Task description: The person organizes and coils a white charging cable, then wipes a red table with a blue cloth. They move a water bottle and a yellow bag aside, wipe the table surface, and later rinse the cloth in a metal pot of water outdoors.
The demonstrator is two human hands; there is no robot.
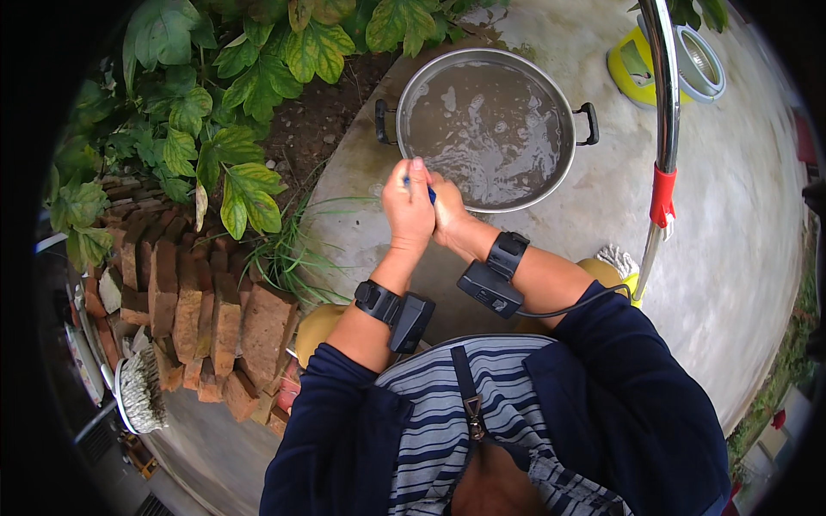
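Observation:
My left hand [410, 205] and my right hand [448, 205] are pressed together at the near rim of a wide metal basin [570, 155]. Both are closed around a small blue item [432, 195], of which only bits show between the fingers; what it is I cannot tell. Murky water [484, 122] with bubbles and ripples fills much of the basin, which has two black side handles and stands on the concrete ground. Each forearm wears a black strap with a black box.
Stacked bricks [213, 309] and leafy plants [251, 84] border the left side. A mop's metal pole [667, 116] with a red clamp rises at the right, near a yellow-green mop bucket [629, 71]. Another mop head [141, 393] lies at lower left.

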